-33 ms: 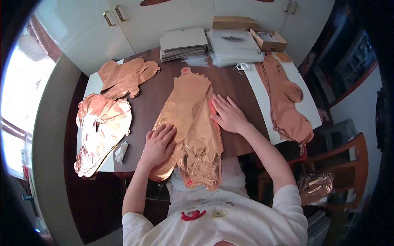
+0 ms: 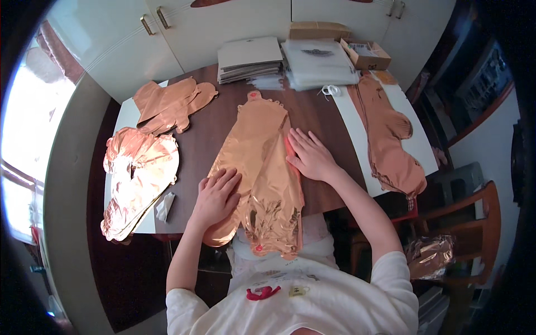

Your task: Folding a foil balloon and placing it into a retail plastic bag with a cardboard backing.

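A flat, uninflated rose-gold foil balloon [image 2: 258, 151] lies lengthwise at the middle of the table, its lower end hanging over the near edge toward my lap. It is folded or layered, with a red strip showing along its right side and red marks at its far and near ends. My left hand [image 2: 217, 195] rests flat on its lower left part, fingers slightly spread. On the right edge lies my right hand [image 2: 310, 154], fingers stretched out, touching the foil and the red strip. Neither hand grips anything.
More flat foil balloons lie left [image 2: 142, 173], far left [image 2: 173, 103] and right [image 2: 388, 137]. Behind stand a stack of grey-white sheets [image 2: 249, 56], clear plastic bags [image 2: 318, 64] and a small cardboard box [image 2: 365, 54]. A crumpled tissue [image 2: 165, 206] sits near the left edge; a wooden chair [image 2: 486, 229] stands right.
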